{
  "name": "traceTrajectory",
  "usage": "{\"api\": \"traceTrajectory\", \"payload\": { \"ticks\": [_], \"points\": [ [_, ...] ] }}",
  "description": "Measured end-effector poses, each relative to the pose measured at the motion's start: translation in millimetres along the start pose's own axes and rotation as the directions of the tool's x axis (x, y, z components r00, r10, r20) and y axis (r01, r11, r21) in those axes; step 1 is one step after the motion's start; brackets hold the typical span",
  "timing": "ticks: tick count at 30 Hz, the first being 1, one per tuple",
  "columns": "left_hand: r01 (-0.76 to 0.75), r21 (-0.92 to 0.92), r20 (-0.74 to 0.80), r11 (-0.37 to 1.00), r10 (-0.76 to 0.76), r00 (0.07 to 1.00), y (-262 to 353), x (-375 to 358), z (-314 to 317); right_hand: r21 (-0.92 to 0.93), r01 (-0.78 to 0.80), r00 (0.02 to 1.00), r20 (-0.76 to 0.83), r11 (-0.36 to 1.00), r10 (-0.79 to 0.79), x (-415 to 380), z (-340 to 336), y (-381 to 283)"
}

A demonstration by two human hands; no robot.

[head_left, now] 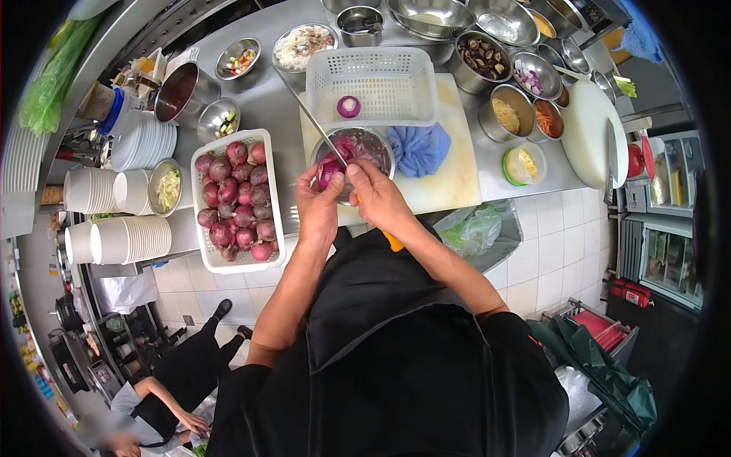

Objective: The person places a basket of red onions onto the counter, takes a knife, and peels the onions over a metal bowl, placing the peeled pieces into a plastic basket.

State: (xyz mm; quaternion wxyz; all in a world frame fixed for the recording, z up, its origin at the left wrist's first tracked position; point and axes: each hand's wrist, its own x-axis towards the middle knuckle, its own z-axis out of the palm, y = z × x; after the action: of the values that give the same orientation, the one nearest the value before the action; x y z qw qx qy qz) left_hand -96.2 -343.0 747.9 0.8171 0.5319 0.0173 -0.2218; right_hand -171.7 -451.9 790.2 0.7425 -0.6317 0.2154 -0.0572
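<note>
My left hand (316, 202) is closed around a red onion (330, 174) at the near edge of a metal bowl (387, 145). In my right hand (373, 194) is a long knife (311, 116) with an orange handle (393, 242), its blade against the onion and pointing away to the upper left. Purple onion skins (356, 143) lie in the bowl under the blade. A peeled red onion (349, 106) sits in the white perforated basket (419, 65) beyond. To the left stands another white basket (199, 251) full of unpeeled red onions (242, 194).
A crumpled blue cloth (419, 150) lies on the cutting board (461, 164) right of the bowl. Metal pots of ingredients (506, 113) stand at right, stacked white bowls (129, 240) at left. A lined bin (487, 236) is below the table. Another person (179, 373) is at lower left.
</note>
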Motion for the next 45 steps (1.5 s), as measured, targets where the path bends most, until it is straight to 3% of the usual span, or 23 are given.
{"api": "traceTrajectory", "payload": {
  "ticks": [2, 4, 6, 8, 10, 15, 17, 19, 22, 28, 30, 32, 33, 34, 35, 37, 38, 45],
  "points": [
    [0.149, -0.143, 0.056, 0.978, -0.143, 0.988, 4, 1, -2, 0.033, -0.018, 1.0, 0.006, 0.999, 0.018, 2, -4, -3],
    [0.205, -0.153, 0.126, 0.967, -0.186, 0.974, 8, 1, -7, 0.065, -0.037, 0.999, 0.011, 0.997, 0.037, 6, -11, -5],
    [0.26, -0.159, 0.199, 0.952, -0.227, 0.953, 12, 0, -12, 0.134, -0.196, 0.981, 0.016, 0.971, 0.196, 11, -19, -6],
    [0.322, -0.138, 0.307, 0.937, -0.268, 0.913, 17, -2, -15, 0.154, -0.218, 0.976, 0.04, 0.964, 0.214, 14, -27, 0],
    [0.321, -0.125, 0.304, 0.939, -0.271, 0.913, 20, -2, -15, 0.173, -0.24, 0.97, 0.067, 0.955, 0.232, 13, -30, -2],
    [0.351, -0.143, 0.235, 0.925, -0.313, 0.92, 21, 1, -17, 0.081, -0.121, 0.991, 0.057, 0.989, 0.117, -5, -27, -14],
    [0.291, -0.092, 0.196, 0.952, -0.27, 0.943, 15, 4, -19, 0.073, -0.158, 0.984, 0.094, 0.985, 0.15, -6, -23, -14],
    [0.307, -0.074, 0.223, 0.949, -0.284, 0.932, 16, 4, -18, 0.068, -0.192, 0.975, 0.126, 0.979, 0.182, -5, -18, -12],
    [0.346, -0.073, 0.265, 0.936, -0.316, 0.911, 22, 5, -17, 0.041, -0.114, 0.985, 0.136, 0.993, 0.107, 1, -15, -5],
    [0.395, -0.138, 0.299, 0.908, -0.342, 0.891, 31, 3, -19, 0.244, -0.273, 0.962, 0.066, 0.931, 0.265, 15, -23, 6],
    [0.402, -0.128, 0.338, 0.907, -0.341, 0.877, 32, 3, -21, 0.164, -0.296, 0.954, 0.09, 0.941, 0.285, 12, -29, -1],
    [0.302, -0.01, 0.211, 0.953, -0.293, 0.932, 33, 1, -18, 0.084, -0.317, 0.946, 0.108, 0.945, 0.307, 6, -29, -9],
    [0.302, -0.011, 0.211, 0.953, -0.293, 0.933, 32, 2, -18, -0.034, -0.161, 0.985, 0.058, 0.986, 0.162, 2, -27, -11],
    [0.185, 0.14, 0.178, 0.973, -0.209, 0.962, 31, 2, -20, -0.158, -0.005, 1.0, 0.027, 0.987, 0.009, -1, -25, -12],
    [0.068, 0.292, 0.158, 0.954, -0.119, 0.98, 30, 2, -21, -0.158, -0.007, 1.0, 0.027, 0.987, 0.012, -3, -24, -13],
    [0.048, 0.33, 0.167, 0.943, -0.109, 0.98, 30, 3, -21, -0.15, 0.15, 0.979, 0.159, 0.977, -0.126, -4, -21, -15],
    [0.025, 0.367, 0.176, 0.93, -0.096, 0.98, 31, 4, -21, -0.233, 0.237, 0.967, 0.151, 0.943, -0.206, -2, -20, -6],
    [-0.076, 0.33, 0.207, 0.941, 0.006, 0.978, 36, -6, -4, -0.418, 0.212, 0.974, 0.16, 0.884, -0.158, -6, -19, -20]
  ]
}}
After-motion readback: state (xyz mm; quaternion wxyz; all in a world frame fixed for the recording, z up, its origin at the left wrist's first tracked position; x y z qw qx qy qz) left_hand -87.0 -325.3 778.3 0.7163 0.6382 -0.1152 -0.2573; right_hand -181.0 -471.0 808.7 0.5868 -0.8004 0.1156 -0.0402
